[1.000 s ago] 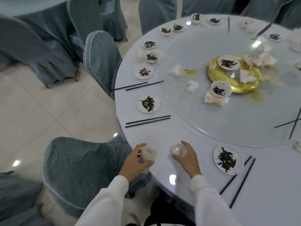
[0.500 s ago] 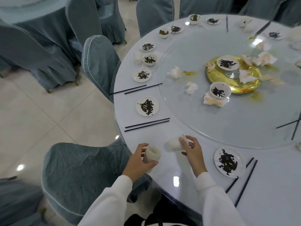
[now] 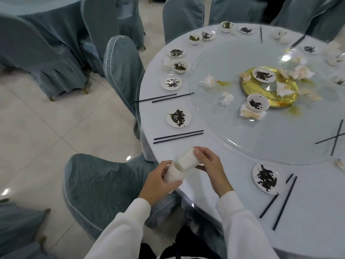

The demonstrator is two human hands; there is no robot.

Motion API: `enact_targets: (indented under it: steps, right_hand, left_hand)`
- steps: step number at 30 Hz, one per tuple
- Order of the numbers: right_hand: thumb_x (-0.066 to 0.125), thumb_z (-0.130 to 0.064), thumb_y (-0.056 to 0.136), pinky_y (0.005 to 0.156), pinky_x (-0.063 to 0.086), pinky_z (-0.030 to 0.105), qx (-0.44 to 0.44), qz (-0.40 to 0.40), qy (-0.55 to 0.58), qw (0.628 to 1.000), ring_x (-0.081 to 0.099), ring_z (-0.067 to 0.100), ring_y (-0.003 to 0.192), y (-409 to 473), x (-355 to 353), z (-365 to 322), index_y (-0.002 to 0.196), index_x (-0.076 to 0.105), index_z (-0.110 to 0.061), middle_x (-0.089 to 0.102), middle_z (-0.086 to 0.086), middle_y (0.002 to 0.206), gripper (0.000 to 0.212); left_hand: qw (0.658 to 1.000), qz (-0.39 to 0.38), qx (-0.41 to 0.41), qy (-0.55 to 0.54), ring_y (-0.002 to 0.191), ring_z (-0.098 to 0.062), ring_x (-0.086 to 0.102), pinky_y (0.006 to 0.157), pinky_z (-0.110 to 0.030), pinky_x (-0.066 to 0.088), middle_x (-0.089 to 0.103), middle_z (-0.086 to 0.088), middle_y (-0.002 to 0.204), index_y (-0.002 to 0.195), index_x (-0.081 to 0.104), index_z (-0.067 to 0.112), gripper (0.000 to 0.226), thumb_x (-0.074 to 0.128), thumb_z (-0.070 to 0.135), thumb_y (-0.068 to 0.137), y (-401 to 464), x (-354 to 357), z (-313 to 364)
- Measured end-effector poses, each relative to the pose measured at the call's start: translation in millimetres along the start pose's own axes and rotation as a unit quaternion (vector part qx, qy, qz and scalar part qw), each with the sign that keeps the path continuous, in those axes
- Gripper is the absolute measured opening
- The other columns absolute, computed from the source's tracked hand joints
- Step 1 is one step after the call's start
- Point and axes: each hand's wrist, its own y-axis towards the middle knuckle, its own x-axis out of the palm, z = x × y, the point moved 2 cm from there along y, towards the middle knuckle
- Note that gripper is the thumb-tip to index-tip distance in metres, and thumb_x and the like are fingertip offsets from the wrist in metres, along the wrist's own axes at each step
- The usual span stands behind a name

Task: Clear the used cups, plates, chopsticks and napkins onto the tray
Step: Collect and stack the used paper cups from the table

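You are nesting cups: your right hand (image 3: pixel 209 165) fingers are pinching a cup (image 3: pixel 186 160), tilting it into the stack (image 3: pixel 174 174) your left hand (image 3: pixel 158 184) fingers are curling around. Next, I think, push it straight in.

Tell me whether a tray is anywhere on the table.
No, the table holds only dirty plates, bowls, chopsticks and crumpled napkins; no tray shows.

- The left hand (image 3: pixel 158 181) covers most of the stack of white paper cups (image 3: pixel 174 174); their count cannot be told.
- The round pale-blue table (image 3: pixel 308 230) is cut off by the right and bottom edges.
- The crumpled white napkin (image 3: pixel 340 164) at the table's right edge is half out of view.
- The contents of the small white bowls (image 3: pixel 226 26) at the far edge are too small to identify.
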Motion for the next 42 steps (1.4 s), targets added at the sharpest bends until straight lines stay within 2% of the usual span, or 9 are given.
enact_targets:
  steps: [9,13,18,25,30,33,37,39,42]
  right_hand:
    - [0.075,-0.034,0.096,0.08,0.061,0.025,-0.024,0.059,-0.036,0.997,0.071,0.009,0.104,-59,88,9,0.111,0.077,-0.027,0.076,-0.009,0.109,0.017]
    - [0.075,-0.031,0.095,0.083,0.062,0.03,-0.02,0.083,-0.031,0.996,0.071,0.014,0.106,-82,130,21,0.116,0.074,-0.02,0.076,-0.004,0.111,0.024]
    - [0.076,-0.038,0.093,0.068,0.056,0.015,-0.014,0.112,-0.071,0.991,0.068,0.014,0.101,-109,157,26,0.112,0.069,-0.021,0.072,-0.002,0.11,0.027]
    - [0.079,-0.056,0.084,0.075,0.056,0.024,-0.004,0.152,-0.124,0.98,0.069,0.019,0.102,-121,146,24,0.113,0.065,-0.024,0.07,-0.001,0.11,0.045]
    - [0.077,-0.077,0.068,0.074,0.061,0.027,0.016,0.121,-0.099,0.988,0.07,0.021,0.105,-116,141,14,0.116,0.061,-0.023,0.068,0.002,0.114,0.073]
    - [0.073,-0.086,0.067,0.088,0.064,0.036,0.035,0.065,-0.061,0.995,0.069,0.02,0.112,-111,137,13,0.122,0.061,-0.025,0.067,0.0,0.122,0.082]
    - [0.073,-0.079,0.073,0.099,0.061,0.048,0.047,-0.01,-0.016,0.999,0.072,0.022,0.115,-103,136,17,0.123,0.067,-0.031,0.072,-0.002,0.124,0.069]
    - [0.074,-0.075,0.076,0.1,0.06,0.048,0.047,-0.036,-0.023,0.998,0.072,0.02,0.115,-99,139,17,0.121,0.07,-0.035,0.073,-0.004,0.123,0.06]
    - [0.075,-0.079,0.073,0.097,0.062,0.041,0.044,-0.055,-0.041,0.997,0.072,0.016,0.114,-94,147,11,0.12,0.07,-0.038,0.073,-0.007,0.123,0.063]
  left_hand:
    - [0.997,-0.046,0.049,-0.041,0.115,0.005,0.063,0.094,-0.018,0.053,0.067,0.026,0.125,0.134,0.058,0.044,0.071,0.088,0.05,0.069,-39,-74,-21]
    - [0.996,-0.053,0.06,-0.048,0.114,0.009,0.062,0.088,-0.008,0.052,0.065,0.032,0.124,0.133,0.059,0.045,0.067,0.09,0.039,0.073,-57,-104,-37]
    - [0.993,-0.079,0.071,-0.056,0.112,0.006,0.064,0.087,-0.01,0.052,0.067,0.03,0.121,0.132,0.062,0.039,0.066,0.092,0.025,0.075,-70,-116,-53]
    - [0.989,-0.109,0.087,-0.058,0.115,0.009,0.061,0.086,-0.008,0.052,0.066,0.023,0.128,0.138,0.059,0.04,0.071,0.092,0.029,0.075,-75,-97,-38]
    - [0.99,-0.095,0.09,-0.051,0.115,0.001,0.063,0.089,-0.017,0.055,0.066,0.021,0.126,0.133,0.058,0.044,0.07,0.091,0.035,0.072,-67,-90,-14]
    - [0.993,-0.071,0.081,-0.047,0.115,-0.001,0.063,0.084,-0.014,0.055,0.065,0.021,0.127,0.131,0.056,0.048,0.07,0.092,0.036,0.072,-65,-90,-6]
    - [0.996,-0.019,0.07,-0.059,0.118,-0.004,0.06,0.087,-0.011,0.054,0.061,0.013,0.131,0.138,0.053,0.05,0.076,0.094,0.035,0.076,-61,-102,-9]
    - [0.996,-0.003,0.069,-0.057,0.115,-0.001,0.06,0.085,-0.009,0.053,0.063,0.016,0.129,0.139,0.054,0.051,0.077,0.094,0.034,0.075,-60,-107,-11]
    - [0.996,0.014,0.071,-0.06,0.109,0.008,0.061,0.081,-0.009,0.054,0.065,0.024,0.122,0.138,0.056,0.056,0.078,0.095,0.03,0.075,-60,-116,-14]
